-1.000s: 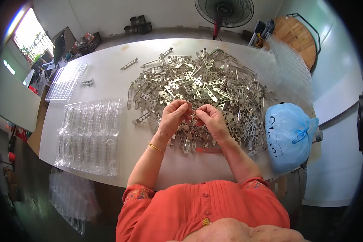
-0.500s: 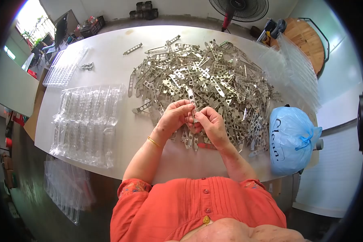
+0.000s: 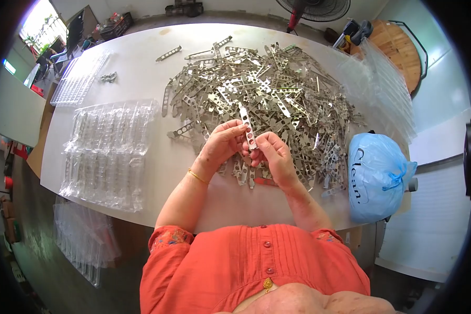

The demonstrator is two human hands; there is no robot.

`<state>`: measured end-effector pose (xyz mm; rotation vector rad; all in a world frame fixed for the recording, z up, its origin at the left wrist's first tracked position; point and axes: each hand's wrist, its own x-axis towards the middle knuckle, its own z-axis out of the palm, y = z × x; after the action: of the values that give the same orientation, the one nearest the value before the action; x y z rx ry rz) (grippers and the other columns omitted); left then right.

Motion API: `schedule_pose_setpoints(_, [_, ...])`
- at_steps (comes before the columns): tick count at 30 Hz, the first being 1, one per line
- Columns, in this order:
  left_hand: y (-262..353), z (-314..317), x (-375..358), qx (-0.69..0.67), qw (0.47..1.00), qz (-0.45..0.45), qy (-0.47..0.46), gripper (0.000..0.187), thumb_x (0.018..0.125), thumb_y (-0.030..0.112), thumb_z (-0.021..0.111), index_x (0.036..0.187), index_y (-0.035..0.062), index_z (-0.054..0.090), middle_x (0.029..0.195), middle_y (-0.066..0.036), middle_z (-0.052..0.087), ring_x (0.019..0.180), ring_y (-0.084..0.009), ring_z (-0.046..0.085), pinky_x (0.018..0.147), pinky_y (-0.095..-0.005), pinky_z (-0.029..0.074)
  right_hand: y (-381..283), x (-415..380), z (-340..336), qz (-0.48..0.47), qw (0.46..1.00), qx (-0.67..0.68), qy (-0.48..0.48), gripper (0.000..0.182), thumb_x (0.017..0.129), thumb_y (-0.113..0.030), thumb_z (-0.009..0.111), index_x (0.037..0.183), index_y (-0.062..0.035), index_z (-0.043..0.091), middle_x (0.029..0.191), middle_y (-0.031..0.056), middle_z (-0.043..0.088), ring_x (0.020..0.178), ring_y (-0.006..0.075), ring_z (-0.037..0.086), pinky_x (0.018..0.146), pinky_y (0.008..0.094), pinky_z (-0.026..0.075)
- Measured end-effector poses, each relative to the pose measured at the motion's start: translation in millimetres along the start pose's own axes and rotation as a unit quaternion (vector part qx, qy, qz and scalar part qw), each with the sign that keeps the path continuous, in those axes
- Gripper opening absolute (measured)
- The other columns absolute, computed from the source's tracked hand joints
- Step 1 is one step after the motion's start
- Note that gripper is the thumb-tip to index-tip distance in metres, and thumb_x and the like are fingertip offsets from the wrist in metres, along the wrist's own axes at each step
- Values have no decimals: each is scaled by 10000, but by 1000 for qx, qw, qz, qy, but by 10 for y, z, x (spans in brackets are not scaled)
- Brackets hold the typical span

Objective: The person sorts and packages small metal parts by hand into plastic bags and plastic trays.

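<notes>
A flat metal strip [image 3: 247, 127] with a row of round holes stands nearly upright between my hands. My left hand [image 3: 225, 141] pinches it along its side, thumb and fingers closed. At its lower end are the closed fingertips of my right hand [image 3: 273, 157], thumb against forefinger. Just beyond my hands spreads a big loose heap of similar metal strips [image 3: 277, 104], some flat and some on edge. Near my right hand lies a small red object [image 3: 266, 181], partly hidden by that hand.
Clear plastic trays [image 3: 107, 157] lie left on the white table [image 3: 230, 204]; another tray [image 3: 81, 78] sits behind them. A blue tied bag [image 3: 379, 175] marked "Clean." stands at the right edge, with plastic sheets [image 3: 379, 86] behind. A floor fan [image 3: 314, 8] stands past the far edge.
The strip has turned so its holed face shows more fully to me. My right fingertips have shifted slightly to its lower end. The whole view has tilted a little.
</notes>
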<state>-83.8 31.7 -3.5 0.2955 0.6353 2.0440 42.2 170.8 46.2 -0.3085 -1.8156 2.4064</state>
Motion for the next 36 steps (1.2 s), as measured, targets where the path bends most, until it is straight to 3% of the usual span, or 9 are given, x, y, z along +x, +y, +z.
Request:
schedule_pose_setpoints(8, [-23, 37, -10, 46, 998, 22, 21, 95, 1021, 103, 557, 1046, 47, 630, 960, -72, 686, 831, -145, 662, 729, -310, 574, 112, -5, -18, -43, 985, -167, -8, 117, 969, -122, 646, 907, -44, 587, 718, -27, 605, 613, 22, 511, 547, 217, 420])
schedule_pose_setpoints(14, [32, 23, -26, 42, 997, 60, -19, 112, 1029, 166, 559, 965, 82, 598, 881, -70, 666, 773, -145, 637, 693, -281, 524, -268, -2, -24, -54, 947, -317, 7, 144, 951, -164, 680, 968, -25, 647, 734, 55, 668, 642, 107, 625, 600, 294, 502])
schedule_pose_setpoints(17, [47, 20, -15, 23, 997, 74, -20, 119, 1030, 178, 559, 952, 91, 582, 864, -81, 669, 768, -159, 638, 677, -282, 520, -285, 231, -307, -169, 854, -480, 110, 101, 907, -157, 705, 919, -65, 666, 852, 95, 696, 726, 256, 683, 654, 362, 539])
schedule_pose_setpoints(18, [54, 34, -17, 3, 997, 77, -12, 109, 1030, 166, 564, 955, 90, 582, 864, -80, 677, 786, -162, 646, 683, -284, 523, -299, 307, -395, -169, 853, -481, 109, 101, 907, -157, 705, 919, -65, 666, 852, 95, 696, 726, 256, 683, 654, 362, 539])
schedule_pose_setpoints(20, [47, 4, 2, 2, 997, 82, -12, 110, 1030, 169, 562, 958, 87, 578, 864, -85, 676, 791, -167, 647, 685, -287, 525, -333, 452, -552, -237, 767, -578, 146, 88, 890, -153, 711, 900, -79, 665, 846, 85, 682, 763, 274, 674, 700, 388, 536])
schedule_pose_setpoints(27, [50, -32, 6, -9, 995, 101, -15, 101, 1036, 158, 544, 978, 81, 574, 842, -99, 675, 767, -189, 653, 696, -304, 536, -296, 808, -732, -284, 707, -636, 123, 66, 884, -156, 700, 882, -95, 674, 833, 65, 657, 814, 260, 653, 786, 398, 495])
schedule_pose_setpoints(29, [49, -36, 8, -8, 994, 108, -7, 100, 1036, 155, 543, 980, 80, 575, 837, -98, 674, 751, -191, 653, 692, -307, 540, -315, 855, -788, -270, 661, -686, 142, 75, 886, -161, 695, 879, -88, 679, 844, 70, 664, 819, 262, 655, 796, 401, 488])
schedule_pose_setpoints(34, [58, -88, 17, 6, 993, 116, 19, 98, 1031, 155, 541, 990, 74, 580, 808, -94, 652, 719, -199, 626, 680, -323, 526, -286, 857, -910, -256, 637, -706, 171, 126, 882, -204, 707, 878, -80, 685, 858, 80, 666, 832, 271, 659, 795, 404, 491])
schedule_pose_setpoints(36, [43, -97, 30, 10, 993, 119, 16, 101, 1030, 158, 543, 978, 76, 571, 802, -95, 647, 713, -194, 621, 675, -322, 522, -278, 818, -897, -188, 629, -738, 156, 171, 880, -250, 711, 925, -86, 688, 876, 85, 670, 842, 275, 663, 808, 407, 498])
